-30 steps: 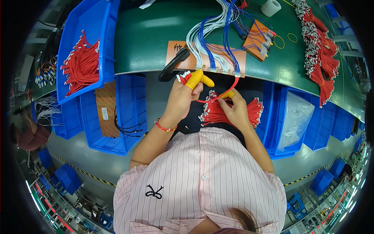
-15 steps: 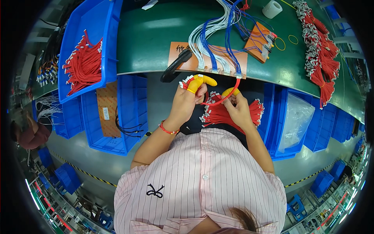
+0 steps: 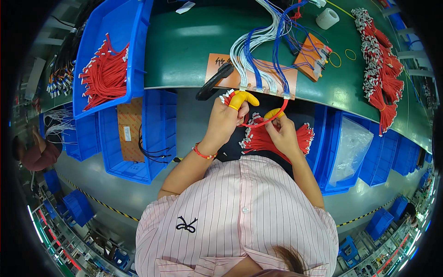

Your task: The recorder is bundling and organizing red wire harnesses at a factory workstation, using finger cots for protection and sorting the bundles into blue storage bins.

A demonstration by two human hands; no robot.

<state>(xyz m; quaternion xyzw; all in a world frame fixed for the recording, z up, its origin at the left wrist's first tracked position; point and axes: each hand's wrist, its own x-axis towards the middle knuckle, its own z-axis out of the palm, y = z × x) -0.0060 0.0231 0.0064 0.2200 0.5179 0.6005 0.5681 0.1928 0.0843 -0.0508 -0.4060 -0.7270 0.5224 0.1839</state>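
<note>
My left hand [image 3: 224, 121], with yellow finger covers, is closed around red cables [image 3: 229, 94] whose white plugs stick out above the fingers. In a pinch near the table's front edge, my right hand [image 3: 283, 135] grips a red cable [image 3: 263, 123] that curves across to the left hand. That cable rises to a white socket [image 3: 285, 96], the rightmost in a row on an orange board [image 3: 217, 69]. White wires [image 3: 240, 55] and blue wires [image 3: 277, 55] run from the row's back. More red cables [image 3: 258, 138] lie on my lap below the hands.
A blue bin [image 3: 138, 51] of red cables stands left on the green table [image 3: 180, 60]. A black handle-like piece [image 3: 214, 83] juts past the front edge. An orange box [image 3: 307, 60], a white roll [image 3: 327, 18] and red cable bundles [image 3: 383, 74] are right. Blue crates [image 3: 157, 134] sit below.
The whole view has shifted slightly, the table now sitting a little lower and to the right. Both hands keep their holds, and the red cable stays at the right-hand socket.
</note>
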